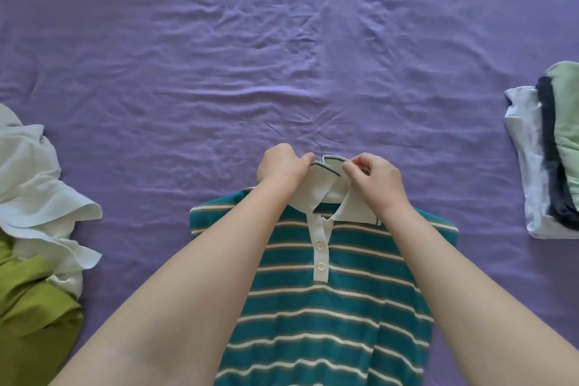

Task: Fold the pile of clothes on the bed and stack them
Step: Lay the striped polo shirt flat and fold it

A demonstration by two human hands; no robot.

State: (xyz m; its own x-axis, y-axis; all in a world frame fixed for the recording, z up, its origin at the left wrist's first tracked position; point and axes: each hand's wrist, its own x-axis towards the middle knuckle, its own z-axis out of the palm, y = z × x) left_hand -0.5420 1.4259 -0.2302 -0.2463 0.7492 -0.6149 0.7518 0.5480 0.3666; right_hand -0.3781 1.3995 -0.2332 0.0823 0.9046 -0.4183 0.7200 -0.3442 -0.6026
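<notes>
Soft, even daylight, faint shadows in the sheet (282, 41) creases; slightly grainy, with wide-angle bending at the edges.

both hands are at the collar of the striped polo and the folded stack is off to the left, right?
Not quite: the head view shows the folded stack on the right. The left hand and right hand do pinch the collar of the striped polo.

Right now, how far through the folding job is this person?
Partly through. Done: a folded stack of white, navy and pale green items sits at the right of the purple bed. In hand: the striped polo shirt lies flat, front up, with the left hand and right hand pinching its white collar; no fold shows yet. Left: an unfolded pile of white and olive-green clothes at the left.
</notes>
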